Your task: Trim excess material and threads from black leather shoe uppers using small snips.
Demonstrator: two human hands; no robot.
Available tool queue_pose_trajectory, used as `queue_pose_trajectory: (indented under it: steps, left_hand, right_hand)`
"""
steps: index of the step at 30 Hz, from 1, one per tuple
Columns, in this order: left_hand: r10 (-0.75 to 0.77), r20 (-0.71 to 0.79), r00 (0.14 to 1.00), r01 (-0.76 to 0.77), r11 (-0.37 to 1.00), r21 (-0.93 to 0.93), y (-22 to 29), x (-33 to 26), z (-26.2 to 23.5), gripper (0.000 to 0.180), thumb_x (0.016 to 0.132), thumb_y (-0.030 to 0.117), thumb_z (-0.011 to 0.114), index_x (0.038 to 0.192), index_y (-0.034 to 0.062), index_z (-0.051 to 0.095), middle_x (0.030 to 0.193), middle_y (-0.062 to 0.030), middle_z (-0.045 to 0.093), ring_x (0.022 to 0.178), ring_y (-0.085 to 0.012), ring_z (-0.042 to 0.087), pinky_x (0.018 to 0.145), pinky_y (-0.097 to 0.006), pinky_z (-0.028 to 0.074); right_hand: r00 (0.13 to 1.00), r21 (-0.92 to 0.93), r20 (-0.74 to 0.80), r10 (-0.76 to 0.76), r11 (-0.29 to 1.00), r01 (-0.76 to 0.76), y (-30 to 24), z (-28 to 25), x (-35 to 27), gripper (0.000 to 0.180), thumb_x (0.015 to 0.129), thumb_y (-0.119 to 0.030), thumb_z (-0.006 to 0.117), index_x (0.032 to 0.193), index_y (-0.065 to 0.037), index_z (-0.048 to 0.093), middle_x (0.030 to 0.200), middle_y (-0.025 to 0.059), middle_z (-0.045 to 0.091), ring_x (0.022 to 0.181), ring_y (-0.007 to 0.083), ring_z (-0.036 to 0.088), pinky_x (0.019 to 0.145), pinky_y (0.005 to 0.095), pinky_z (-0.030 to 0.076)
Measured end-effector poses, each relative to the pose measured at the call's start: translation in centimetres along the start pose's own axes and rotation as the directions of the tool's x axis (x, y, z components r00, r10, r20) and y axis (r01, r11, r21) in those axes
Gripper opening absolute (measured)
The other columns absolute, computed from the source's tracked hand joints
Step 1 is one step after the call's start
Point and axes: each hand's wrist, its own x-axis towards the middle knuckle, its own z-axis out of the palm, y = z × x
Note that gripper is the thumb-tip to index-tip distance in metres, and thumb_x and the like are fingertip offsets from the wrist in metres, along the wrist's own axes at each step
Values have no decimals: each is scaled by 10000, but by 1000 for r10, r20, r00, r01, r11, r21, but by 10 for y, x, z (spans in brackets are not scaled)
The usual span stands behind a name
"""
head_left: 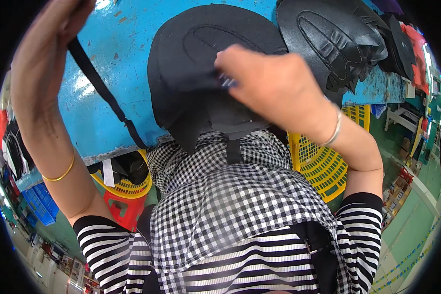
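My right hand (279, 83) is over a stack of black shoe-upper pieces (181, 93) at the table's near edge. Its fingers are curled and blurred by motion, closed around something small with a dark blue and silvery part that I cannot make out. The top piece carries a stitched loop outline. My left hand (76, 19) is raised at the upper left, cut off by the picture's edge, with its fingers mostly hidden. A black strap (100, 88) runs from beside it down to the table edge; whether the hand holds it cannot be told.
A second stack of black stitched uppers (323, 39) lies on the blue table (122, 44) to the right. Below stand a yellow basket (328, 171), a smaller yellow basket (137, 188) with dark pieces inside, a red stool (125, 208) and a blue crate (41, 203).
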Motion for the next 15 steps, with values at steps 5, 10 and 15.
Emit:
queue_pose_trajectory:
  steps: [5, 10, 15]
  left_hand:
    - [-112, 478, 871, 86, 993, 77, 27, -11, 6, 183, 935, 291, 633, 944, 109, 650, 762, 36, 623, 730, -21, 586, 681, -175, 420]
    - [0, 627, 779, 26, 999, -32, 32, -14, 66, 92, 812, 77, 765, 818, 17, 695, 790, -25, 663, 731, -95, 613, 691, -214, 483]
    - [128, 753, 646, -160, 987, -30, 31, -1, 92, 131, 785, 102, 774, 820, -5, 707, 782, -64, 679, 706, -148, 628, 667, -244, 500]
  right_hand:
    - [926, -517, -348, 147, 794, -321, 74, -68, -68, 506, 804, 31, 654, 1304, -13, 591, 1242, 139, 652, 1147, 242, 631, 949, 351, 491]
    - [191, 960, -239, 952, 261, -99, 113, -74, -101, 338, 1020, -145, 507, 1294, 46, 554, 1204, 137, 649, 893, 162, 677, 768, 235, 549]
    - [618, 956, -194, 762, 288, -55, 138, -76, -146, 254, 1011, -160, 553, 1185, 24, 580, 931, 19, 648, 566, 9, 421, 511, 152, 286]
